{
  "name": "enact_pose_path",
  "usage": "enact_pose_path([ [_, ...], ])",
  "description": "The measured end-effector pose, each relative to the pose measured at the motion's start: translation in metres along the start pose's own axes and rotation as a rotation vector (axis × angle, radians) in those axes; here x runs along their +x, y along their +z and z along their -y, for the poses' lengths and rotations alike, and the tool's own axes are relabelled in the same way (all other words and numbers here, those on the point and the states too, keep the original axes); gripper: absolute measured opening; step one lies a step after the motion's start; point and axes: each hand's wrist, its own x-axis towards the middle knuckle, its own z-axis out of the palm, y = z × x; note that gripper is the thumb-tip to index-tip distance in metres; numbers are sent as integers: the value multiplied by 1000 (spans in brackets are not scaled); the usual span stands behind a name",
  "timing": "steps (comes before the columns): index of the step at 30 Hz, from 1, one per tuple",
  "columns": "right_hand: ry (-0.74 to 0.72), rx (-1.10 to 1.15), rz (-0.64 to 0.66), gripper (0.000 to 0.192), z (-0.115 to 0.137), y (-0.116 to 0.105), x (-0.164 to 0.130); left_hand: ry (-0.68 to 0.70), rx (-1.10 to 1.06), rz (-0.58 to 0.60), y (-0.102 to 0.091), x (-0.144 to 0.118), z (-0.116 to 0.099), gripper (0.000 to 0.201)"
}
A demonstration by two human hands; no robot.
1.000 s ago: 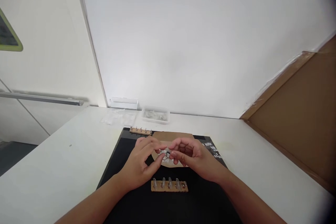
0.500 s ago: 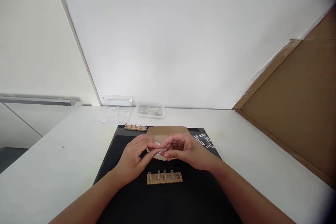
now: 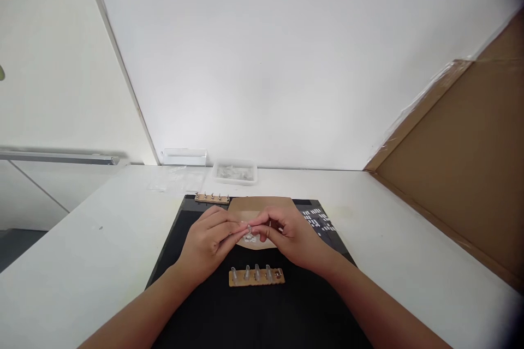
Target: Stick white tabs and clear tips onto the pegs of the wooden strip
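Observation:
My left hand (image 3: 210,239) and my right hand (image 3: 291,233) meet at the fingertips above a brown paper-like sheet (image 3: 262,204). Both are closed in a pinch around a small clear plastic piece (image 3: 249,228), mostly hidden by the fingers. Beneath the fingertips, small whitish bits (image 3: 250,238) lie on the sheet. Nearer to me is a brown strip (image 3: 256,278) on the black mat (image 3: 262,316). Several clear plastic sleeves (image 3: 257,271) stand up along it, while a bare metal piece (image 3: 278,274) shows at its right end.
Another strip (image 3: 212,198) with several metal pins lies at the mat's far left. White paper labels (image 3: 313,218) are at its right. Behind are a clear tub (image 3: 234,172) of small pieces, plastic bags (image 3: 176,179) and a clear tray (image 3: 184,157). A cardboard panel (image 3: 454,136) borders the right side.
My right fingers have drawn in and curled more, with their tips now close against the left fingertips. The clear piece is more covered. The strips have stayed in place.

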Motion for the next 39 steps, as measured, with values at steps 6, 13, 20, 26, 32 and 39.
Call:
enact_pose_path([
  [6, -90, -234, -63, 23, -4, -7, -2, -349, 302, 66, -14, 8, 10, 30],
  [13, -41, -183, -166, 20, -15, -12, 2, -638, 541, 315, -23, 6, 14, 34],
  [20, -21, -202, -167, 22, -25, -11, 5, -674, 570, 406, -21, -1, 13, 28],
  [26, -51, -236, -155, 24, -25, -10, 5, -704, 594, 431, -22, 1, 13, 23],
  [32, -64, -235, -149, 21, -25, -11, 5, -686, 614, 447, -21, 1, 11, 24],
  [39, -87, -267, -102, 20, -26, -12, 4, -641, 652, 458, -19, 0, 10, 32],
])
